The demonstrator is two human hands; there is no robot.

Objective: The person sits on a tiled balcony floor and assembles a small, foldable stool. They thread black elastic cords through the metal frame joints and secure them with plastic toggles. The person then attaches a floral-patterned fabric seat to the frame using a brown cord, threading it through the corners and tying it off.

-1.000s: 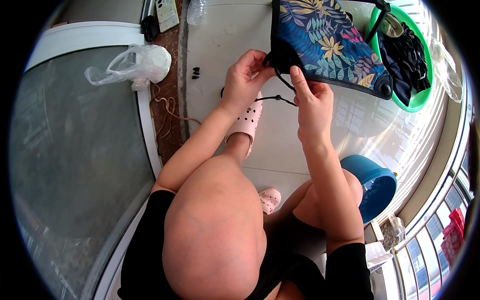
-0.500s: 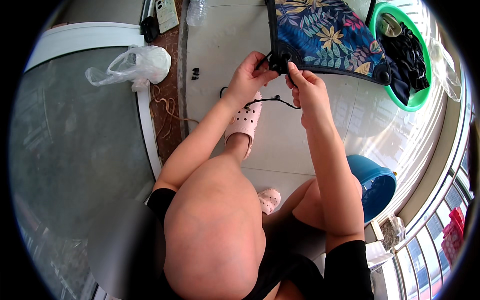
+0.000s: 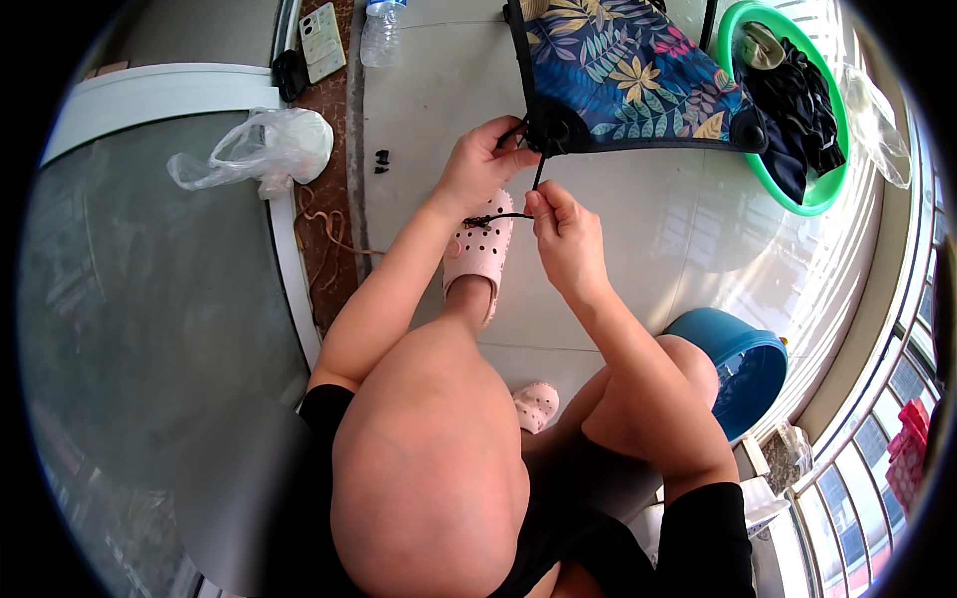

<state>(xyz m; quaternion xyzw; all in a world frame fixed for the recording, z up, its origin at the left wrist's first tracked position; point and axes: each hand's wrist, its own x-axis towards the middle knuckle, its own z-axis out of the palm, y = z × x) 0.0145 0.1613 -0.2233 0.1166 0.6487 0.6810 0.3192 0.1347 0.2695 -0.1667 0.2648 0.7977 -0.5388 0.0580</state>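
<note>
A dark blue fabric panel [image 3: 638, 80] with leaf and flower prints and black edging lies across the top of the view. At its near left corner sits a round black fitting [image 3: 554, 128]. My left hand [image 3: 485, 164] is closed at this corner, fingers pinching the black edge beside the fitting. A thin black cord [image 3: 540, 172] runs down from the corner to my right hand [image 3: 565, 234], which pinches it and draws it taut. The cord's tail [image 3: 506, 216] leads left from my right hand, over a pink clog [image 3: 478, 249] on my foot.
A green tub [image 3: 842, 149] with dark clothes stands at the far right, and a blue bucket [image 3: 733, 349] lower right. On the left are a plastic bag [image 3: 269, 149], a phone [image 3: 322, 43], a water bottle [image 3: 381, 38] and small black pieces [image 3: 382, 160] on the floor.
My right hand has left the corner fitting and moved down toward me, pulling the cord out straight. My left hand stays at the corner. The panel sits slightly further left in view.
</note>
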